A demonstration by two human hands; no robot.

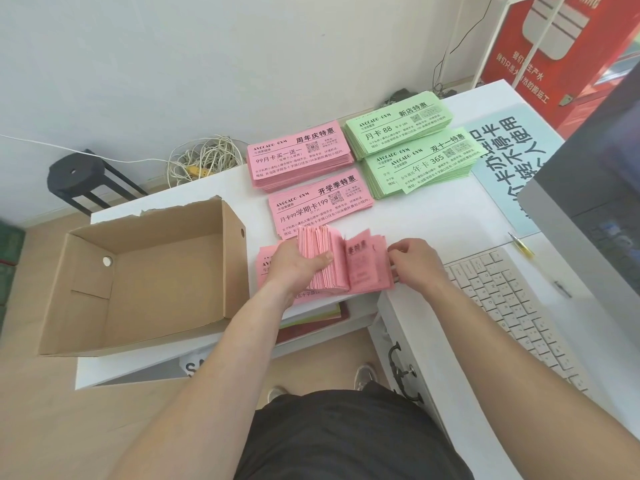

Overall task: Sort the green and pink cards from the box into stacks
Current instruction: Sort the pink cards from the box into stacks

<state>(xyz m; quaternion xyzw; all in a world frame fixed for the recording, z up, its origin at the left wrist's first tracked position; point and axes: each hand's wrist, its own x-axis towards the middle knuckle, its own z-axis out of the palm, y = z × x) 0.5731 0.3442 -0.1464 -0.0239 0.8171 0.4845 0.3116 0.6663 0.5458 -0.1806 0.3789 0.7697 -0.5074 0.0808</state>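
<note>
A thick bundle of pink cards (356,268) lies near the front edge of the white table (433,209). My left hand (298,265) grips its left part, with the cards bent upward and fanned. My right hand (415,261) pinches the right end. Under the bundle lies another pink card (266,263). Behind stand two pink stacks (298,157) (318,207) and two green stacks (398,124) (422,169). The open cardboard box (138,271) at the left shows a bare bottom.
A white keyboard (512,306) and a monitor (595,216) fill the right side. A light blue printed sheet (509,161) lies behind them, with a pen (519,244) on it. A coil of white cable (204,157) sits at the table's back edge, a black stool (79,178) beyond.
</note>
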